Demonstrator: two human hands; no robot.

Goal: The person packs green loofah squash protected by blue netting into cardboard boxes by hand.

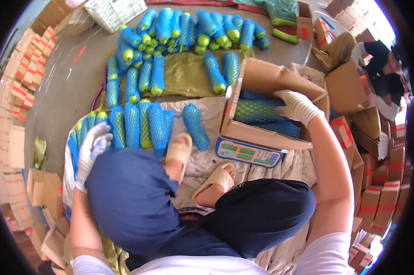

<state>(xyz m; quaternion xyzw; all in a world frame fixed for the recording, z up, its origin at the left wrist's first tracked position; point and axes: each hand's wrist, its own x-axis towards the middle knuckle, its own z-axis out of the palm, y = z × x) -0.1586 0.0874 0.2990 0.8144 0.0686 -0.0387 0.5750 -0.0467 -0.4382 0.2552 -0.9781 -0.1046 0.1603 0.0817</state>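
Observation:
My right hand (298,106), in a white striped glove, reaches over the side of an open cardboard box (266,134). Its fingers are apart beside a green gourd in blue netting (255,110), and other netted gourds lie in the box. Under the box is a blue and white digital scale (248,153); its digits are too small to read. Beside my left knee, my gloved left hand (94,149) has curled fingers around something bluish that I cannot make out. Near it stands a row of netted gourds (132,124), and a single netted gourd (196,127) lies to their right.
More netted gourds (163,27) are heaped at the back on an olive cloth (184,71). A white plastic crate (115,13) stands behind. At right, a person (381,68) handles a cardboard box (347,87). Stacked cartons line both sides. My sandaled feet rest between gourds and scale.

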